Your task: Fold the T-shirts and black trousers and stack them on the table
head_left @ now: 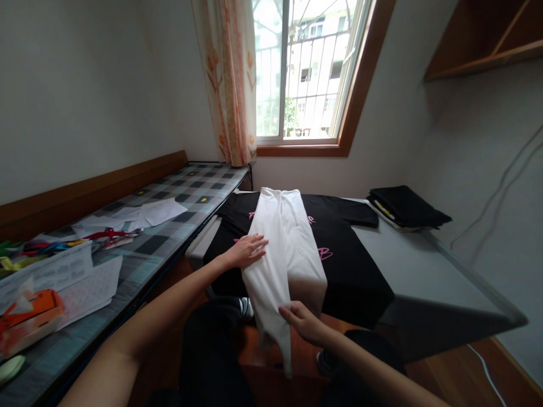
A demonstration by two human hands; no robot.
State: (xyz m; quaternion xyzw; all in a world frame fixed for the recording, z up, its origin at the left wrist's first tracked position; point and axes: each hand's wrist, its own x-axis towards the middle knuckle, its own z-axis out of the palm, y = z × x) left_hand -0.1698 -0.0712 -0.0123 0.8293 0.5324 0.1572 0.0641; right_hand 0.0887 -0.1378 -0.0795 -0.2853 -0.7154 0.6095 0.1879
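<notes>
A pair of white trousers [282, 243] lies on top of a black T-shirt [352, 265] with pink lettering, both spread over a light table. The waistband is at the far end, and the legs hang over the table's near edge. My left hand [248, 250] rests on the left side of the trousers, its fingers stretched out across the cloth. Lower down, my right hand [303, 322] pinches the edge of the left trouser leg, which is drawn towards me and dangles below the fingers.
Right of the shirt, the grey-white table [407, 265] holds a stack of black folders [407, 206]. At left, a bed with a checked cover [169, 243] carries papers [156, 212] and an orange tissue pack [34, 316]. A window [311, 73] and curtain [235, 85] are behind.
</notes>
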